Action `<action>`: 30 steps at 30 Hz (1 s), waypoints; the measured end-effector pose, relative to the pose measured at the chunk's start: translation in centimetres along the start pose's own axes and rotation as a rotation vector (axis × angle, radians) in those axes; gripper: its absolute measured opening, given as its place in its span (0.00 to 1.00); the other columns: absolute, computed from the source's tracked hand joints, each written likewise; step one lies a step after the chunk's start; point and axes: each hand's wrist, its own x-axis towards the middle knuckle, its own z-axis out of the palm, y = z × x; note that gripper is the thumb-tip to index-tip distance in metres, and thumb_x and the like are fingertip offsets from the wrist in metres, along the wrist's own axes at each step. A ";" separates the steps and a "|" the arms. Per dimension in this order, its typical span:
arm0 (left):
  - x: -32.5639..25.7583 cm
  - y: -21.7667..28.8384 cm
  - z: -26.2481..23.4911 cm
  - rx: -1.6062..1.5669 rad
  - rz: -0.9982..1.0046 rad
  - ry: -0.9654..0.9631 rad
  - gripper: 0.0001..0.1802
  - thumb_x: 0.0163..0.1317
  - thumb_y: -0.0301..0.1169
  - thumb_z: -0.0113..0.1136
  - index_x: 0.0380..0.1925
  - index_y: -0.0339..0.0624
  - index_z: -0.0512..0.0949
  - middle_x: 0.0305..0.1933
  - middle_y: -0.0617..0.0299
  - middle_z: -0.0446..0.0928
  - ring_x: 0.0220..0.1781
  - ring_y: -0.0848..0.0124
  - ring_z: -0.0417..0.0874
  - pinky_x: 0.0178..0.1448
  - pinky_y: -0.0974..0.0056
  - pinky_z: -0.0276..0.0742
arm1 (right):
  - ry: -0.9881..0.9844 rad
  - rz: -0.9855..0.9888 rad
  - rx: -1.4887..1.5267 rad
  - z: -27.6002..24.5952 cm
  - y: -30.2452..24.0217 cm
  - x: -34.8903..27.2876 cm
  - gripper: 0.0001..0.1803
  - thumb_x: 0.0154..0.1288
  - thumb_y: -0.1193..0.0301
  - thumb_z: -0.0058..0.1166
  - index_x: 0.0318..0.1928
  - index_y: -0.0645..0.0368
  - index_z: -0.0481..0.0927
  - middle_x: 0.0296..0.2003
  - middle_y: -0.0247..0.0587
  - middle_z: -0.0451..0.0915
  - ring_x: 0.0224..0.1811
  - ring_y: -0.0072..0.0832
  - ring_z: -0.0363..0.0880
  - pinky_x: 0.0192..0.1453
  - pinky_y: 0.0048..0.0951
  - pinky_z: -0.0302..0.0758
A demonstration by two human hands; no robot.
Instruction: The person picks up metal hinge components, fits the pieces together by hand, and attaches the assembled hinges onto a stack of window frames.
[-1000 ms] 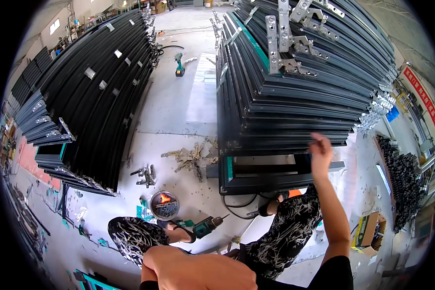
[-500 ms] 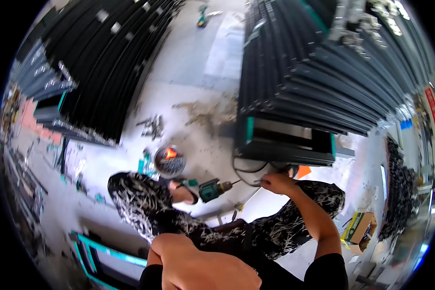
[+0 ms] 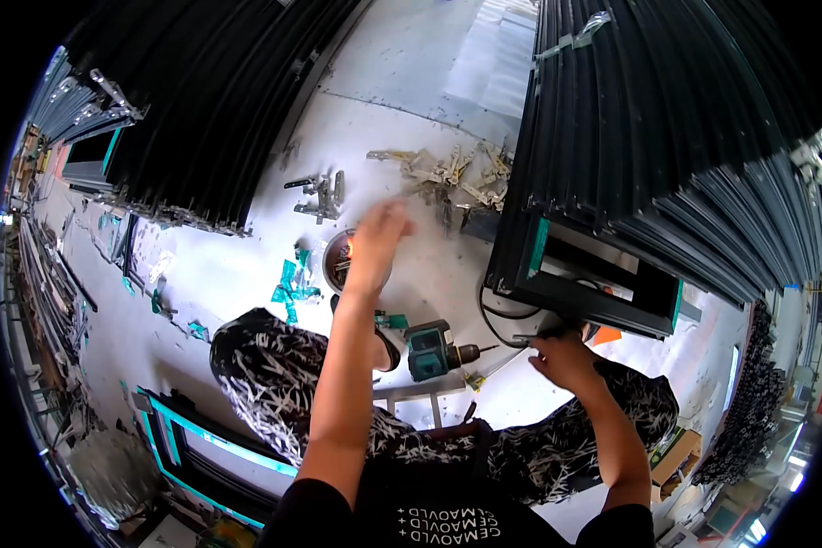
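Observation:
My left hand point(image 3: 382, 239) reaches forward, partly over a round tub point(image 3: 331, 265) of small dark parts; its fingers are smeared by motion. Beyond it lie metal hinge-like fittings point(image 3: 320, 196) and a looser pile of similar fittings point(image 3: 457, 173) on the floor. My right hand point(image 3: 564, 361) is closed, with a small grey metal piece point(image 3: 523, 341) poking out at its fingertips. It stays by the near edge of a black frame point(image 3: 580, 301). Between my legs a teal and black cordless drill point(image 3: 429, 351) lies on its side, its bit pointing right.
Long stacks of dark frames rise at left point(image 3: 183, 100) and right point(image 3: 648, 110). A black cable point(image 3: 489, 315) loops beside the near frame. Torn teal film point(image 3: 292, 288) lies left of the tub. A teal-edged frame point(image 3: 219, 447) is at lower left, a cardboard box point(image 3: 678, 461) at lower right.
My left arm has swung from close to my body out over the tub. My right hand remains near the black frame with the metal piece. The view has shifted to the left.

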 end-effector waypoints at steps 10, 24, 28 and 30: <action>16.7 -23.2 1.2 1.015 -0.071 0.130 0.14 0.60 0.32 0.50 0.44 0.38 0.75 0.49 0.45 0.77 0.52 0.44 0.77 0.56 0.46 0.74 | -0.125 0.001 0.009 -1.3 0.1 1.0 0.14 0.64 0.58 0.54 0.42 0.54 0.77 0.27 0.43 0.79 0.32 0.41 0.81 0.33 0.42 0.76; 17.2 -22.4 1.3 0.984 -0.347 0.056 0.15 0.60 0.38 0.54 0.39 0.38 0.78 0.43 0.44 0.81 0.48 0.52 0.83 0.51 0.50 0.75 | -0.222 -0.001 -0.018 -3.4 -0.9 1.3 0.12 0.61 0.61 0.57 0.38 0.55 0.75 0.26 0.40 0.77 0.31 0.39 0.80 0.32 0.39 0.76; 10.6 -19.7 -2.4 0.654 -0.385 0.167 0.10 0.60 0.36 0.53 0.31 0.42 0.76 0.32 0.54 0.80 0.34 0.62 0.83 0.37 0.56 0.75 | -0.079 -0.052 -0.084 -5.7 -2.6 1.0 0.11 0.59 0.64 0.59 0.37 0.55 0.76 0.27 0.39 0.77 0.33 0.38 0.79 0.34 0.38 0.75; 7.0 -16.6 -1.4 -0.213 -0.714 0.032 0.09 0.61 0.35 0.52 0.23 0.47 0.70 0.19 0.66 0.70 0.19 0.73 0.70 0.24 0.65 0.64 | 0.043 -0.075 0.003 -6.2 -3.4 0.4 0.12 0.59 0.64 0.59 0.39 0.55 0.76 0.27 0.39 0.77 0.33 0.38 0.79 0.34 0.38 0.75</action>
